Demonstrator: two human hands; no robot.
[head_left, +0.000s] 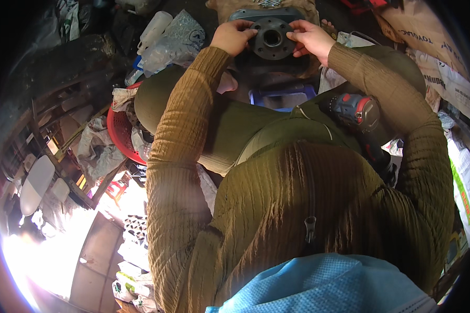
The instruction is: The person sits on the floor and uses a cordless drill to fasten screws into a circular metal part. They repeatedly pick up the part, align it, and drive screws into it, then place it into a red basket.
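Note:
Between my two hands is a round dark metal flange [266,50] with a wide centre bore and several bolt holes around it. My left hand [234,37] grips its left rim, thumb on the face. On the opposite rim, the thumb and fingers of my right hand [313,40] are closed. Behind and under the flange shows a larger dark grey metal part [245,14], partly hidden by it. Several small screws [269,2] lie at the far end of that part. Whether the flange rests on the grey part or is held above it, I cannot tell.
A grey and red cordless drill [357,110] lies on my right thigh. A blue plastic frame [284,96] stands between my legs. Clear plastic bags [175,47] and a red basket [121,136] are at the left. Printed cardboard and sacks [438,52] line the right side.

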